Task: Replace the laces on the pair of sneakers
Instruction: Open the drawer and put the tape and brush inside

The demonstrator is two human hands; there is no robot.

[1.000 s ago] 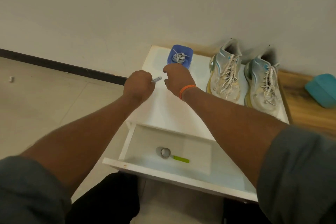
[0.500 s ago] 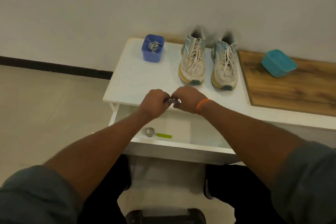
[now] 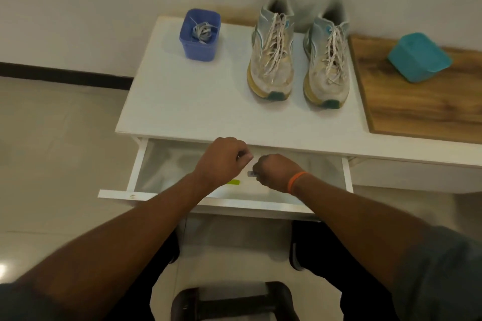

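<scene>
Sneakers (image 3: 297,60) on the worktop (image 3: 198,101) remain fully laced, spare laces (image 3: 201,31) untouched in their cup (image 3: 198,47), while both hands (image 3: 250,167) pinch something small over the drawer (image 3: 140,164).

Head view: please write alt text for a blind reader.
Two hands hover over an open white drawer, the right pinching a small object. Behind stand two worn laced sneakers and a blue cup of laces.
</scene>
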